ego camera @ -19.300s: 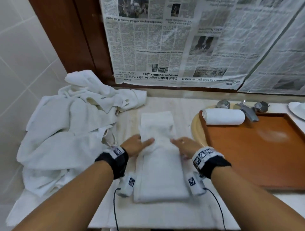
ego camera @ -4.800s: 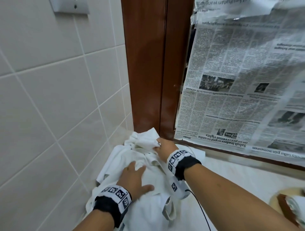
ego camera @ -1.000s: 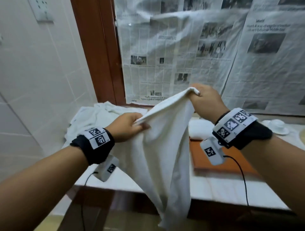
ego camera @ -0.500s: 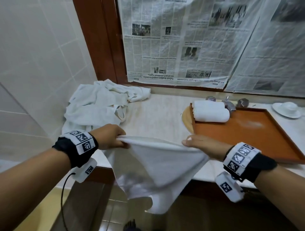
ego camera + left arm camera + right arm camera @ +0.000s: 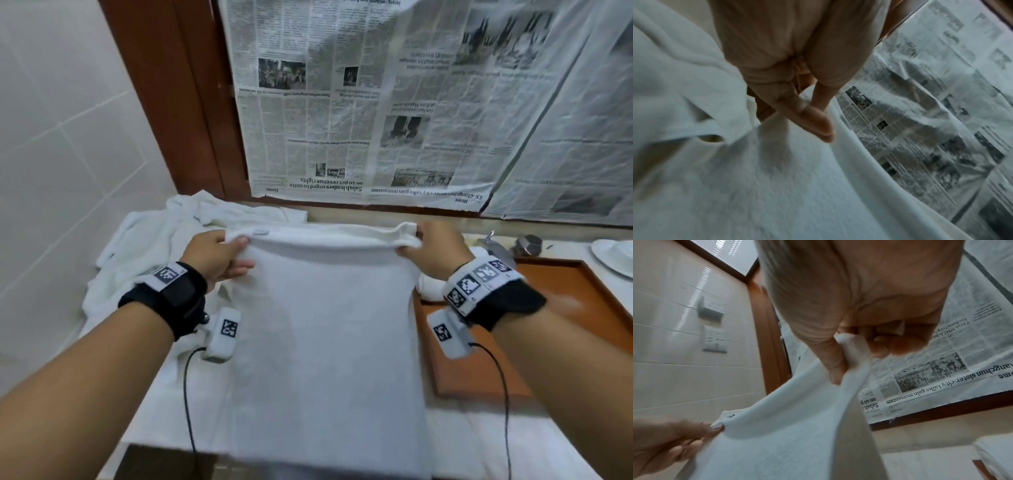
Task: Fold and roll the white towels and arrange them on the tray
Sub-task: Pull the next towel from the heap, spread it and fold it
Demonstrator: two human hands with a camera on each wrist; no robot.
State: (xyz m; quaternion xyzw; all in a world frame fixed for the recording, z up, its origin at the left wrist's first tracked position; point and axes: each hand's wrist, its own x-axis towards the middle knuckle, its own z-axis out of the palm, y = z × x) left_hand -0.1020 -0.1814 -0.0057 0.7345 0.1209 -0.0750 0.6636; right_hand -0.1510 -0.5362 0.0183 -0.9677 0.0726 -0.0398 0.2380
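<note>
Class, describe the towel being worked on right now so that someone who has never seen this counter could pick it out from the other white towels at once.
Start at the pale counter below the newspaper-covered wall. In the middle, between the crumpled towel heap at the left and the wooden tray at the right, hangs the towel. Unlike its neighbours, it is stretched flat, its top corners pinched by the left hand and right hand.

White towel (image 5: pixel 325 329) stretched flat over the table (image 5: pixel 507 445), left hand (image 5: pixel 214 253) and right hand (image 5: pixel 433 250) pinching its far corners, crumpled towel pile (image 5: pixel 147 246) at left, brown tray (image 5: pixel 565 308) at right, newspaper (image 5: pixel 376 102) behind
</note>
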